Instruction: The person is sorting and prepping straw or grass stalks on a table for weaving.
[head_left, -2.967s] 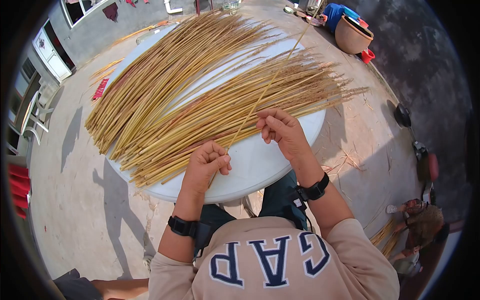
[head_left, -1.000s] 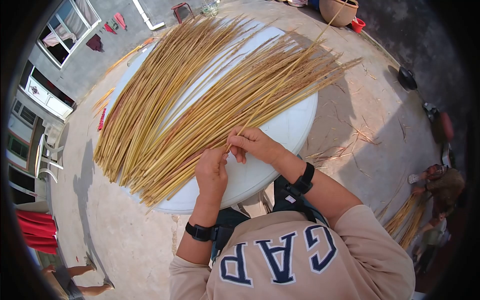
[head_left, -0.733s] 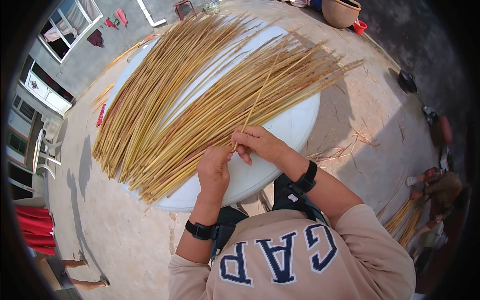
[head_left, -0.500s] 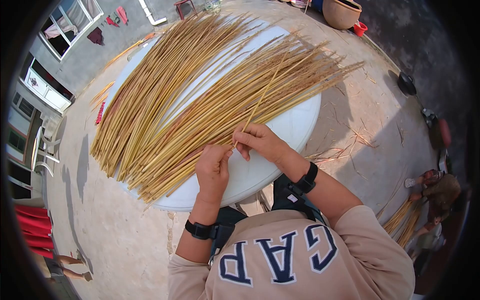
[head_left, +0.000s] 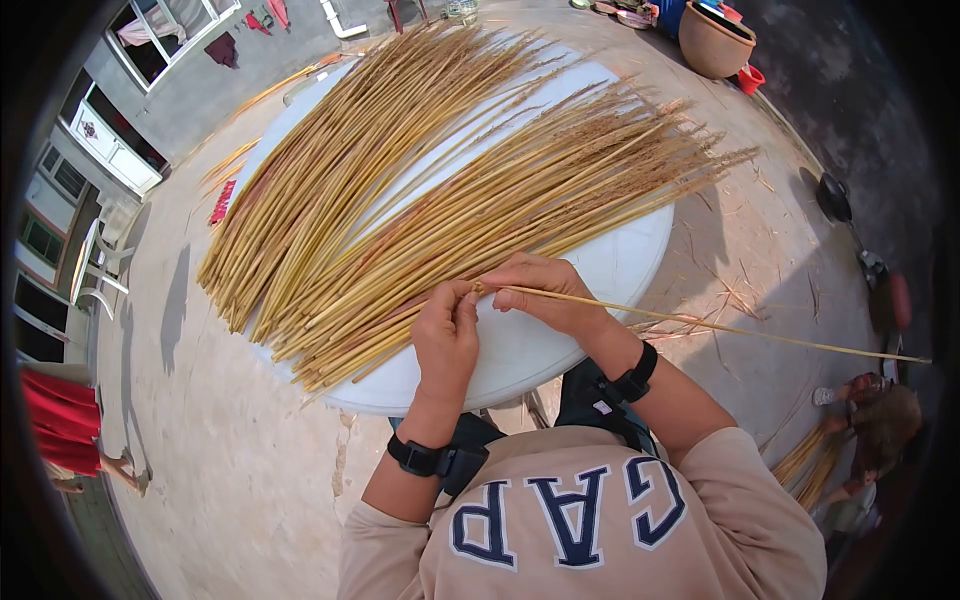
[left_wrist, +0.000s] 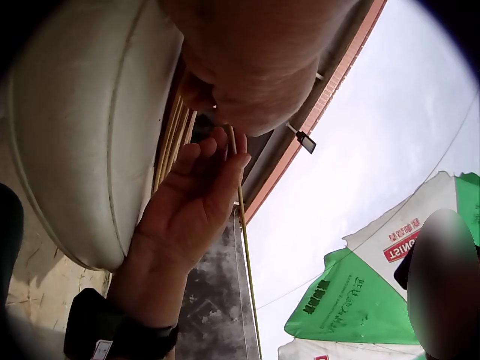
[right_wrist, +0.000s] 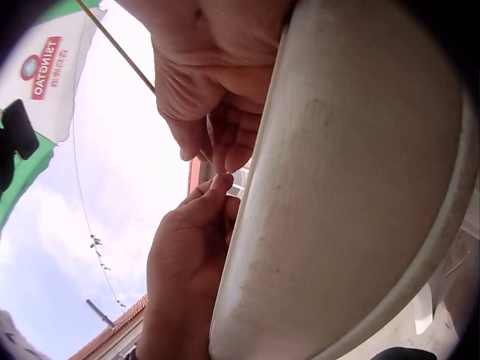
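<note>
Swung round since the last head frame: one long thin straw-coloured stalk point(head_left: 700, 323), which pointed away over the stalks on the table. It now sticks out to the right, from the hands across the right forearm side and out over the pale concrete floor point(head_left: 230, 440). Near end is up between both hands, above the near side of the white oval tabletop point(head_left: 515, 365).

Right hand point(head_left: 550, 292): fingers closed on the stalk, which runs between thumb and fingers. Left hand point(head_left: 445, 338): fingers curled, thumb and forefinger pinching at the stalk's near end, right by the other hand's fingertips. Exact contact point is partly hidden in both wrist views.

Just beyond the hands, on the tabletop: a right-hand spread of yellow-brown stalks point(head_left: 500, 225), feathery tips pointing away and right. Left of it, a second, similar spread point(head_left: 340, 170). Bare white strip between them towards the tips; they close up at the thick ends.

Black strap on each wrist. Beige shirt point(head_left: 590, 500) with dark blue GAP letters below.

Further out: brown clay pot point(head_left: 715, 45) upper right, small red bucket point(head_left: 750, 80) beside it. White plastic chair point(head_left: 97, 265) far left. Another person point(head_left: 885, 425) lower right, by more stalks point(head_left: 805, 462). Wrist views catch a green-and-white parasol point(right_wrist: 60, 75).
</note>
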